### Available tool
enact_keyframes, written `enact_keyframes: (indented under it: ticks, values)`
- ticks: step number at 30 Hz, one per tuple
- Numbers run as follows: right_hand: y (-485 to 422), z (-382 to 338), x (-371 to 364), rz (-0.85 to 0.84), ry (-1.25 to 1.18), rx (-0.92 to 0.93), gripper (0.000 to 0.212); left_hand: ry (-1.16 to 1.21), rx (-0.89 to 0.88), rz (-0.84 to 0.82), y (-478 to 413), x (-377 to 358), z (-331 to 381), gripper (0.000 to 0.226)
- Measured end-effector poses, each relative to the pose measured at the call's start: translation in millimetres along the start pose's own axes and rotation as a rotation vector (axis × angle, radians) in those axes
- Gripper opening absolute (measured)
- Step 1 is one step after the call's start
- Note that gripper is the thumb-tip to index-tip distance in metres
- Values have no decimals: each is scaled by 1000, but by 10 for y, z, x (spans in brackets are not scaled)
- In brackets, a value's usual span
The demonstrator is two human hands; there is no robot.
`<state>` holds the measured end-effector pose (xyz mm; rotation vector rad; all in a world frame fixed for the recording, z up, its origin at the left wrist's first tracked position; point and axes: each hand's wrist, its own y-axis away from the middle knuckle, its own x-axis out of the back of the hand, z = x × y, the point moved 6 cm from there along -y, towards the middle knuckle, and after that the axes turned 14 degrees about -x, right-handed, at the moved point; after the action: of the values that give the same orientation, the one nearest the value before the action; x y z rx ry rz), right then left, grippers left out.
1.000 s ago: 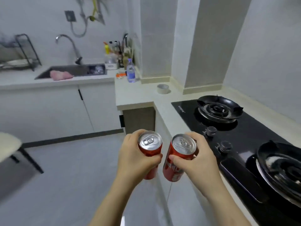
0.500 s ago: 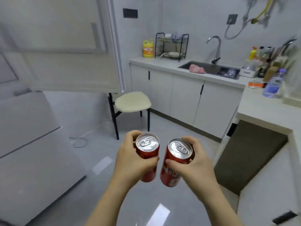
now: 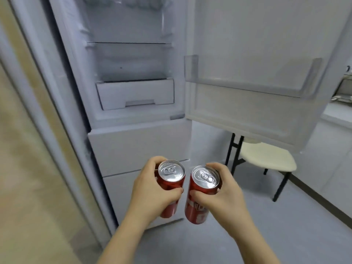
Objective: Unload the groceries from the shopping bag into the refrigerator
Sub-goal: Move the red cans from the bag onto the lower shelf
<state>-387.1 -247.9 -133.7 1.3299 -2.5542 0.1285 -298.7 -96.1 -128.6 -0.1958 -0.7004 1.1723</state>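
Glossy red metal cans (image 3: 200, 199), clear plastic door shelf (image 3: 247, 80), cream padded stool (image 3: 266, 157).

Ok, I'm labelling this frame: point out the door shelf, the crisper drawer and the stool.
door shelf (image 3: 247, 86): head view, clear front wall.
crisper drawer (image 3: 137, 94): head view, white front panel.
stool (image 3: 266, 159): head view, cream seat.
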Motion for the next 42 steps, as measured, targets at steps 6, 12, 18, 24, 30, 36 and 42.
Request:
enact_keyframes:
  ticks: [6, 12, 18, 24, 30, 36, 42]
  values:
    - [-660, -539, -945, -116, 5, 86, 53, -41, 14, 156, -595, 822, -470, 61]
    - [-1220, -1106, -1550, -259, -56, 183, 68, -40, 36, 280, -1135, 1310, -758, 57]
    - [-1904, -1649, -1918, -324, -113, 317, 72, -57, -10, 351, -1859, 1591, -828, 55]
    - [-2806, -2359, -2026, -355, -167, 447, 85, -21, -76, 460, -2947, 1768, -897, 52]
    - [-3641, -3091, -2032, -323, -204, 546, 77, -40, -187, 534, -3991, 1889, -789, 56]
    - [-4173, -3689, -2132, -334, -318, 610, 70, -28, -232, 616, -4771, 2098, -665, 66]
    - [-4538, -4170, -2254, -289, -387, 632, 67, 35, -247, 691, -5329, 2301, -622, 49]
